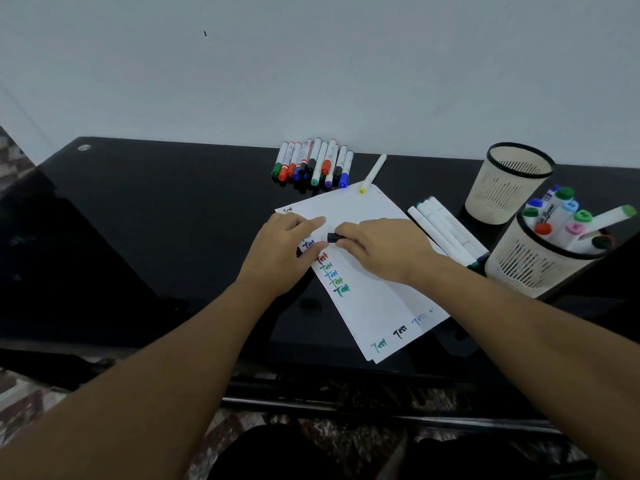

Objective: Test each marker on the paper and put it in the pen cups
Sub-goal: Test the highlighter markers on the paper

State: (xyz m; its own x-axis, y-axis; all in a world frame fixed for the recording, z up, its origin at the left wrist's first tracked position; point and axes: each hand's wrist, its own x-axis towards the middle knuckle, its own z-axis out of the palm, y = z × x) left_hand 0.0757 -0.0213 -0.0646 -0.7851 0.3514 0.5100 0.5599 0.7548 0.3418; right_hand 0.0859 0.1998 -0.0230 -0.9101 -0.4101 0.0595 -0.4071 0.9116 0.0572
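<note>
We see a glossy black desk (pixel 156 216) against a pale wall (pixel 311 64). Our left hand (pixel 284 251) presses flat on the paper (pixel 374 299) at centre; our right hand (pixel 384 247) pinches a black marker (pixel 333 238). Pen cups (pixel 509 183) stand upper right.

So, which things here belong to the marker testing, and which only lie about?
Job:
right hand gripping black marker
left hand on paper
marker pile
yellow-capped marker
white markers
empty cup
filled cup

Lying about:
Nothing on the black table.
</note>
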